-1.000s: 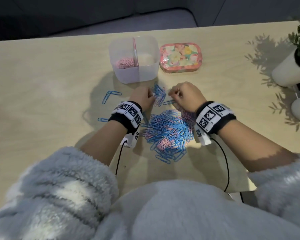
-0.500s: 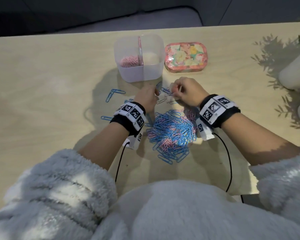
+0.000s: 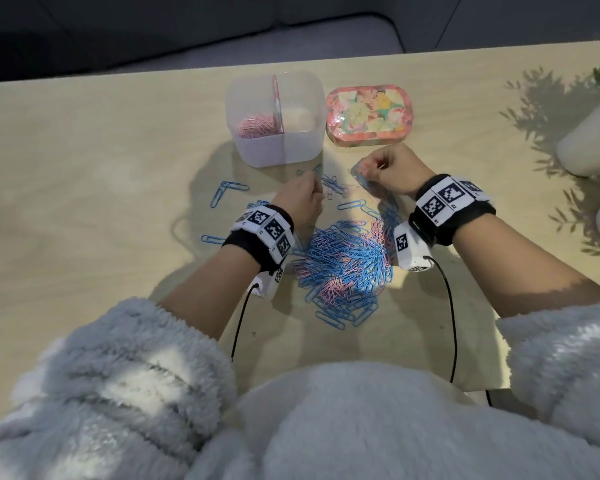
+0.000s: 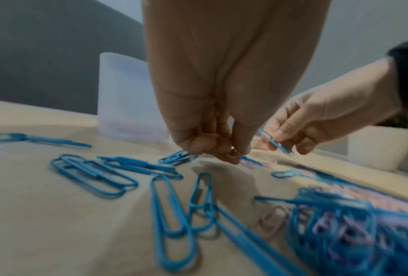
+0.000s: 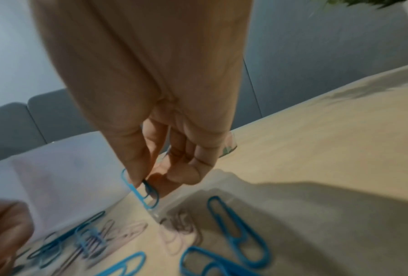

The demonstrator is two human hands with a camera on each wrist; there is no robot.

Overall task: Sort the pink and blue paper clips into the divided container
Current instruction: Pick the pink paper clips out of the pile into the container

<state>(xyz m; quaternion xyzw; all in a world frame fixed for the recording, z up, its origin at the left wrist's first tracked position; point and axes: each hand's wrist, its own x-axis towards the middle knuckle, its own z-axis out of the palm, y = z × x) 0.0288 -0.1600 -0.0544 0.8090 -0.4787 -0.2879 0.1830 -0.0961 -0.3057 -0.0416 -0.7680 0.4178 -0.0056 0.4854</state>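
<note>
A heap of mixed blue and pink paper clips (image 3: 347, 261) lies on the wooden table between my wrists. Behind it stands the clear divided container (image 3: 302, 147); pink clips (image 3: 257, 125) fill its left compartment, and I see no clips in the right one. My right hand (image 3: 368, 171) pinches a single blue clip (image 5: 140, 190) between thumb and forefinger, lifted off the table just right of the container. My left hand (image 4: 233, 155) has its fingertips bunched low over the table and seems to pinch a small blue clip (image 4: 250, 161). Several blue clips (image 3: 329, 183) lie between the hands.
A floral tin (image 3: 369, 114) sits right of the container. White plant pots (image 3: 589, 140) stand at the far right edge. Loose blue clips (image 3: 227, 192) lie left of my left hand. Cables run from both wrist cameras toward my body.
The bunch of blue clips held between both hands a second ago has dropped to the table. The hands have drawn apart, the right one moving right with one blue clip.
</note>
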